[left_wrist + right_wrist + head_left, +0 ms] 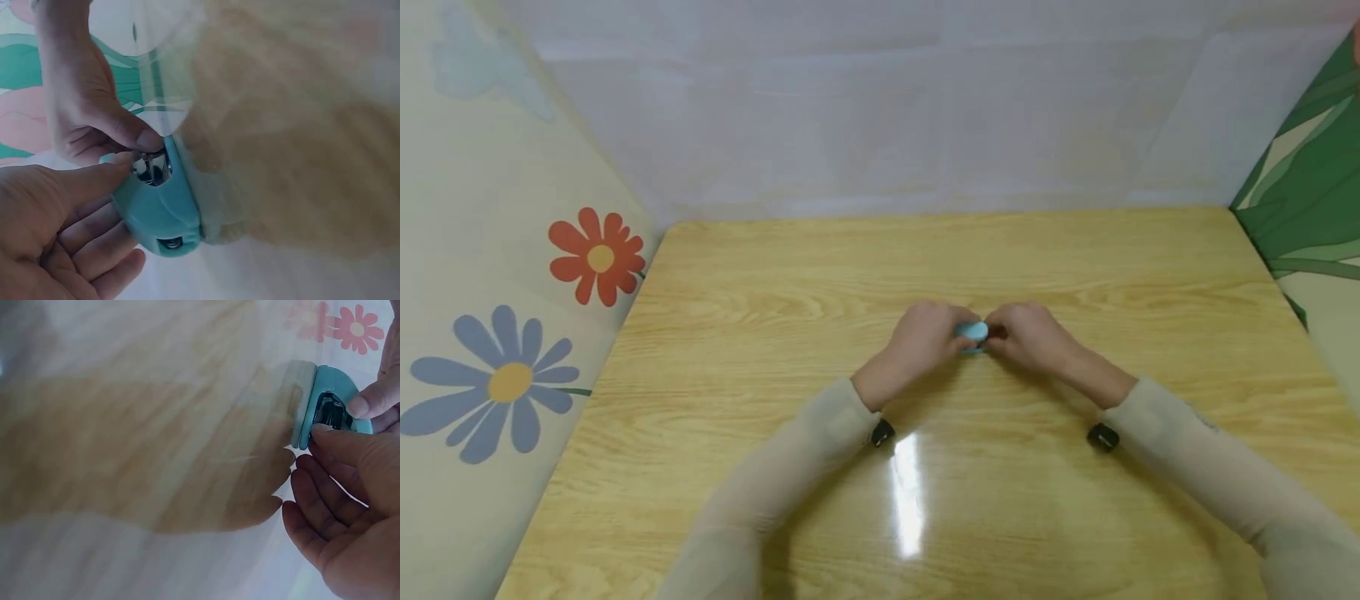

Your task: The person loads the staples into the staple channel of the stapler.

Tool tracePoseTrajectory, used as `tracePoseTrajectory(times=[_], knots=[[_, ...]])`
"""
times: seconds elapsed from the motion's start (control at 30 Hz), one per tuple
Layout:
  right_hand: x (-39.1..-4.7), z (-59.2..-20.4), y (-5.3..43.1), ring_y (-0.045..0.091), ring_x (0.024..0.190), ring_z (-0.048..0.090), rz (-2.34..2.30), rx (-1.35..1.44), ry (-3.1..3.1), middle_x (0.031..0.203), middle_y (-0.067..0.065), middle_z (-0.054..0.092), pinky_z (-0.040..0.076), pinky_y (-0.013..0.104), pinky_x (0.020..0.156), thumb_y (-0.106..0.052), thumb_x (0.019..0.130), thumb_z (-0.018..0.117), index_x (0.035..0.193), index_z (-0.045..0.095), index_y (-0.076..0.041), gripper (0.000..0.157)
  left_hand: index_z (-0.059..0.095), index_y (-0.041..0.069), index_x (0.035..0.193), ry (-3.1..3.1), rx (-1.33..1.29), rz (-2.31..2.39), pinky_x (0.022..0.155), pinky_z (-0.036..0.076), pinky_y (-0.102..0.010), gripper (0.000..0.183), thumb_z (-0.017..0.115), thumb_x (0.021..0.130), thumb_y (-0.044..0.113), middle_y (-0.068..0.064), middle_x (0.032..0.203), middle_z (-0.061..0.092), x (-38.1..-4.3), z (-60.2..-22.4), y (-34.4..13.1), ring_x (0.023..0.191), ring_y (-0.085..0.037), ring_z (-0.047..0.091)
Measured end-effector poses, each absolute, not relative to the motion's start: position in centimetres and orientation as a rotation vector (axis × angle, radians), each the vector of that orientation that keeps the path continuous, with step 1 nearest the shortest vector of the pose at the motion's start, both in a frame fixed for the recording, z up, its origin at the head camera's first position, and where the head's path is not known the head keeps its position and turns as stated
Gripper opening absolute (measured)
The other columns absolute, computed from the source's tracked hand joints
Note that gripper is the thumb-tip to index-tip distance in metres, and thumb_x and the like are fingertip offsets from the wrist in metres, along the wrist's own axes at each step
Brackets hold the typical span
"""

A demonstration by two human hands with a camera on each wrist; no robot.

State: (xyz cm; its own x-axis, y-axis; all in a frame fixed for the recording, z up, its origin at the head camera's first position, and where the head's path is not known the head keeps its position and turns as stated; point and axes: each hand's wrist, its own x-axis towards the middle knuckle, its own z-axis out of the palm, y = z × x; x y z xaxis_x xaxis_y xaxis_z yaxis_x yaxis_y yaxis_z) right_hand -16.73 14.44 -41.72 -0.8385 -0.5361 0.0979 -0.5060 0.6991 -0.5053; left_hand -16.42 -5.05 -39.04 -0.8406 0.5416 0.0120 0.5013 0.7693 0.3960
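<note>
A small turquoise stapler (973,331) is between the two hands, just above the middle of the wooden table. My left hand (923,335) holds its body, thumb on one side and fingers curled along the other. At the stapler's end, my right hand (1033,335) pinches with the thumb over the opening, where shiny metal parts (153,167) show in the left wrist view. The right hand's other fingers (312,506) hang loosely curled below the stapler (331,384). Part of the right index finger is hidden behind the thumb and stapler.
The wood-grain table (737,333) spreads around both hands. White cloth (850,125) hangs behind it, and panels with painted flowers (598,257) and green leaves (1315,175) flank the sides. Small black devices (1103,437) sit at both wrists.
</note>
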Motion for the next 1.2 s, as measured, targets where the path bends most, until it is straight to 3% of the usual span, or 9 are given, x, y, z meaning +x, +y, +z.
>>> tracePoseTrajectory(times=[0.3, 0.57, 0.8, 1.0, 1.1, 1.2], knots=[[-16.4, -41.9, 15.0, 0.022, 0.085, 0.072, -0.808, -0.841, 2.872, 0.089, 0.006, 0.078, 0.058, 0.042, 0.080, -0.017, 0.087, 0.080, 0.096, 0.079, -0.007, 0.014, 0.077, 0.016, 0.117, 2.810, 0.882, 0.420, 0.093, 0.057, -0.034, 0.027, 0.076, 0.092, 0.027, -0.001, 0.115, 0.077, -16.6, -38.6, -3.6, 0.106, -0.021, 0.072], [-16.6, -41.8, 15.1, 0.023, 0.087, 0.072, -0.835, -0.844, 2.891, 0.092, 0.007, 0.079, 0.058, 0.043, 0.082, -0.018, 0.087, 0.080, 0.097, 0.080, -0.008, 0.014, 0.080, 0.017, 0.108, 2.841, 0.932, 0.354, 0.083, 0.059, -0.036, 0.017, 0.071, 0.096, 0.027, -0.002, 0.098, 0.079, -16.7, -38.6, -3.4, 0.089, -0.021, 0.072], [-16.3, -42.0, 14.9, 0.025, 0.089, 0.074, -0.853, -0.871, 2.878, 0.093, 0.008, 0.079, 0.059, 0.044, 0.081, -0.014, 0.087, 0.079, 0.098, 0.079, -0.005, 0.014, 0.076, 0.018, 0.117, 2.826, 0.891, 0.558, 0.091, 0.057, -0.037, 0.026, 0.075, 0.093, 0.025, -0.002, 0.113, 0.078, -16.5, -39.3, -4.9, 0.103, -0.021, 0.072], [-16.2, -41.5, 15.0, 0.025, 0.090, 0.074, -0.822, -0.825, 2.860, 0.095, 0.009, 0.079, 0.059, 0.044, 0.082, -0.014, 0.088, 0.078, 0.101, 0.079, -0.005, 0.016, 0.075, 0.016, 0.121, 2.830, 0.884, 0.666, 0.092, 0.057, -0.038, 0.030, 0.076, 0.091, 0.025, -0.004, 0.116, 0.077, -16.3, -39.4, -5.4, 0.104, -0.021, 0.072], [-16.2, -41.4, 15.1, 0.024, 0.090, 0.074, -0.792, -0.825, 2.845, 0.096, 0.008, 0.079, 0.059, 0.043, 0.082, -0.015, 0.089, 0.077, 0.102, 0.079, -0.005, 0.016, 0.070, 0.014, 0.130, 2.836, 0.863, 0.669, 0.091, 0.057, -0.039, 0.041, 0.076, 0.092, 0.028, -0.007, 0.123, 0.074, -16.1, -39.3, -5.6, 0.103, -0.022, 0.072], [-16.0, -40.9, 15.6, 0.025, 0.094, 0.074, -0.777, -0.819, 2.826, 0.102, 0.009, 0.079, 0.059, 0.043, 0.083, -0.019, 0.092, 0.075, 0.107, 0.078, -0.006, 0.020, 0.060, 0.016, 0.142, 2.869, 0.831, 0.632, 0.102, 0.053, -0.046, 0.055, 0.073, 0.093, 0.038, -0.007, 0.133, 0.070, -15.8, -38.8, -6.3, 0.112, -0.025, 0.070]])
